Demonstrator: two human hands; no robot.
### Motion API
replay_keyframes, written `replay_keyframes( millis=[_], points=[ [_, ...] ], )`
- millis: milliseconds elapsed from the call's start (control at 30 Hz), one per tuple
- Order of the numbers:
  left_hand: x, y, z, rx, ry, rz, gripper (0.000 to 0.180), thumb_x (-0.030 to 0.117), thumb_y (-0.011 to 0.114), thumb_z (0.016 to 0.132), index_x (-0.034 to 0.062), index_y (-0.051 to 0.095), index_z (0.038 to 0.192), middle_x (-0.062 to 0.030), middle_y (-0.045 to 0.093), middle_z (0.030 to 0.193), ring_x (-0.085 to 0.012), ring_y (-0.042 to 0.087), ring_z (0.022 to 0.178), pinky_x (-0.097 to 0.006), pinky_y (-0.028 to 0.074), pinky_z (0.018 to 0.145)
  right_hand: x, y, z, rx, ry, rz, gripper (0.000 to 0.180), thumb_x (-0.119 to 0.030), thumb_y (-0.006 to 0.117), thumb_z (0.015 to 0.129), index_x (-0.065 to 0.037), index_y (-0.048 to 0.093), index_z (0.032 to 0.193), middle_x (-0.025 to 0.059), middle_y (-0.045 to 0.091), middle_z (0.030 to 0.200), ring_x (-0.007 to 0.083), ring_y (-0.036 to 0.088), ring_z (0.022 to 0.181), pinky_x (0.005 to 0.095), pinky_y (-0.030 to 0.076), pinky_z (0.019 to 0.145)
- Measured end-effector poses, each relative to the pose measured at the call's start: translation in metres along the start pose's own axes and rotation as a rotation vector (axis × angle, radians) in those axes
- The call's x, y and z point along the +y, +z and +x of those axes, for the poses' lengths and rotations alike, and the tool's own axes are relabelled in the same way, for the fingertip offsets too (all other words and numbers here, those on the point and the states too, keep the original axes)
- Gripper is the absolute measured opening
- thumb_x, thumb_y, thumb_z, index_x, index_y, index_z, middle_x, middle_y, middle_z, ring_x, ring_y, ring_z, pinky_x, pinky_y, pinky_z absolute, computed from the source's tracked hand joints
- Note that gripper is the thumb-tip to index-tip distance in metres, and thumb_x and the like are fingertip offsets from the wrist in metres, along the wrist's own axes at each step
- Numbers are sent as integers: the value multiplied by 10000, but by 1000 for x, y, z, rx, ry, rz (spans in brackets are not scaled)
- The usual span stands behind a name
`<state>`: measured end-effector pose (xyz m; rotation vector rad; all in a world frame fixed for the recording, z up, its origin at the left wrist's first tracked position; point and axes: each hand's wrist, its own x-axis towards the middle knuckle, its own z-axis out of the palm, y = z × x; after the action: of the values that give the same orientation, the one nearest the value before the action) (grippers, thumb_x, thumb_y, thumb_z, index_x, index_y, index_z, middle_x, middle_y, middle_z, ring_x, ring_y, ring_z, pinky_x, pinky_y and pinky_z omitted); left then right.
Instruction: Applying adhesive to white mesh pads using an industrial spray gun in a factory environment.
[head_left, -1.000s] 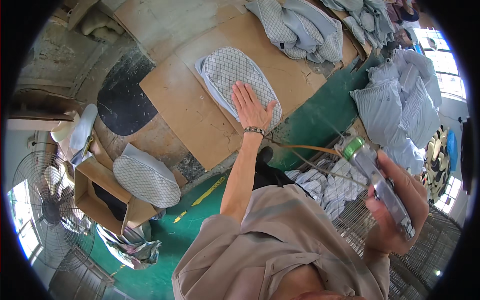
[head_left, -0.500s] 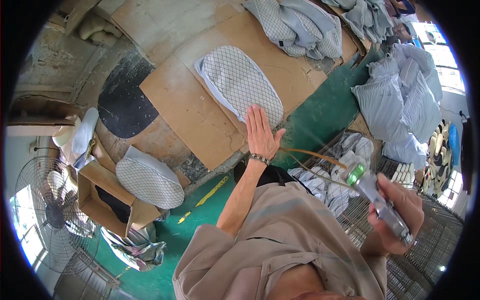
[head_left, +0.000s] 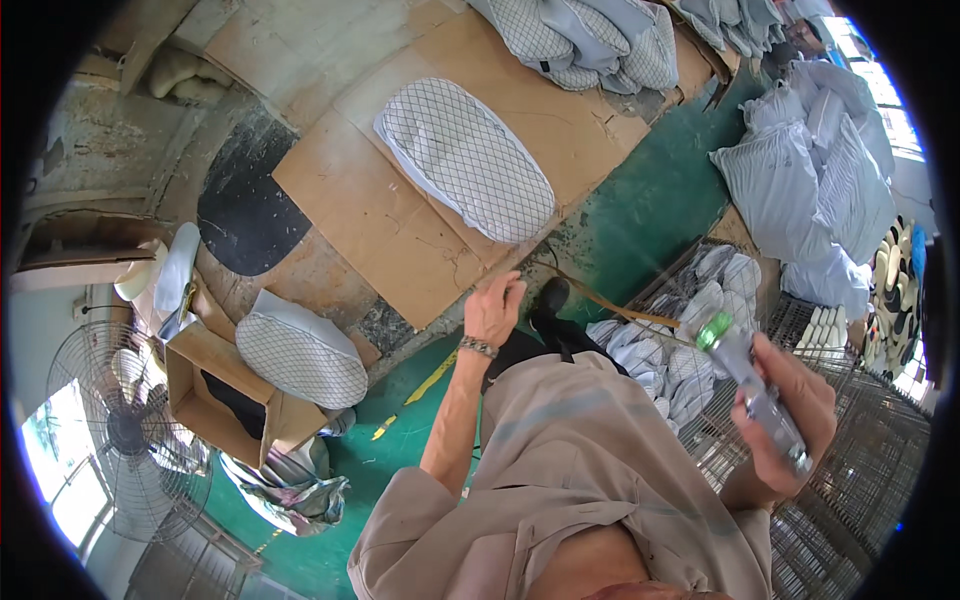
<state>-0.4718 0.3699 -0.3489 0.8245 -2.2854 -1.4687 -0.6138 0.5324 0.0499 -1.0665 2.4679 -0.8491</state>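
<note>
An oval padded cover (head_left: 468, 160), pale with a dark diamond grid, lies flat on brown cardboard (head_left: 370, 250) in front of me. My left hand (head_left: 490, 308) is drawn back from it to the cardboard's near edge, with its fingers curled in. Whatever they hold, if anything, is hidden. To the right, my right hand (head_left: 795, 410) is wrapped round a silver tool (head_left: 752, 380) shaped like a spray gun. It has a bright green part near its front end, and a brown hose (head_left: 610, 304) runs leftward beside it.
Similar covers (head_left: 590, 45) are heaped at the far end, and another (head_left: 302, 350) lies beside an open cardboard box (head_left: 215, 405) at left. A wire fan (head_left: 125, 430) stands at far left. Large pale sacks (head_left: 805, 165) and a wire rack (head_left: 830, 510) are at right.
My left hand, which lay flat on the near end of the cover, has moved back toward me and curled. My right hand still holds the tool.
</note>
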Motion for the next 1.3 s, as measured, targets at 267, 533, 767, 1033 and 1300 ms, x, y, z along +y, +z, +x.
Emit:
replay_keyframes(
  millis=[267,533,767,1033,1300],
  points=[
    [-123,34,-92,-166,-475,134,223,294,657,879,94,735,940,-127,724,785,-298,713,797,-386,555,719,47,-22,-20,-7,-47,75,584,-247,758,653,94,683,1122,145,639,747,220,623,632,290,455,596],
    [-187,84,-195,3,-1249,-166,305,330,638,929,50,725,1016,-70,744,805,-184,714,698,-333,563,600,107,-57,-50,-67,-122,129,560,-234,744,676,74,681,1140,131,639,753,219,622,654,282,448,607],
    [-173,120,-224,49,-1397,-368,329,293,609,959,29,633,1153,-128,728,978,-246,714,829,-419,583,698,151,-81,-69,-40,-131,105,537,-226,740,661,60,701,1113,127,643,744,224,606,628,295,435,596],
    [-135,147,-206,162,-1177,-365,336,328,617,954,21,676,1078,-86,734,899,-178,711,772,-339,573,627,199,-101,-89,-74,-172,270,515,-213,731,652,67,707,1085,118,623,708,217,606,610,300,429,593],
    [-65,142,-140,469,-897,-643,298,242,635,959,15,652,1152,-96,724,964,-173,705,830,-285,570,662,224,-124,-98,-65,7,40,576,-248,752,635,19,710,1143,128,677,828,221,612,711,323,445,694]
  ],
)
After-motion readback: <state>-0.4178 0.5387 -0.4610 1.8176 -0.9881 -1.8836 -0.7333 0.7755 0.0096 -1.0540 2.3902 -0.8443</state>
